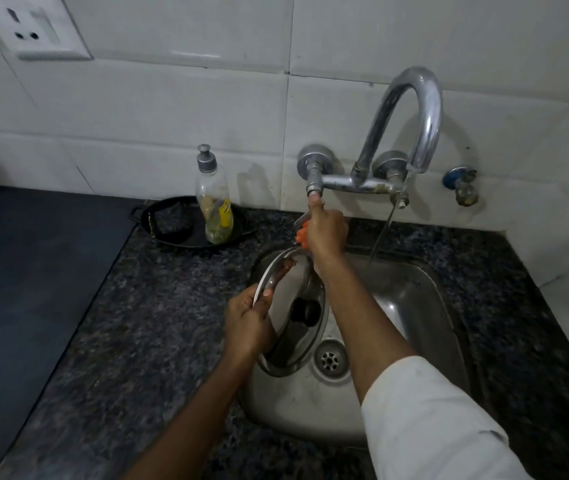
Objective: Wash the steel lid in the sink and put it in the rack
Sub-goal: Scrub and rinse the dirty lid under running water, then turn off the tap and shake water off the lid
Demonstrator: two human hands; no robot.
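Fingers (pixel 266 295) grip steel lid (pixel 293 327) inside sink (pixel 411 299).

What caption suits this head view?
Left hand grips round steel lid over steel sink; right hand reaches chrome tap valve.

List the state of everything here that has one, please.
Tap: running, thin stream.
Steel lid: tilted over the sink, knob facing the camera.
Left hand: grip shut on the lid's rim.
Right hand: on the left tap valve.
Soap bottle: upright, nearly empty.
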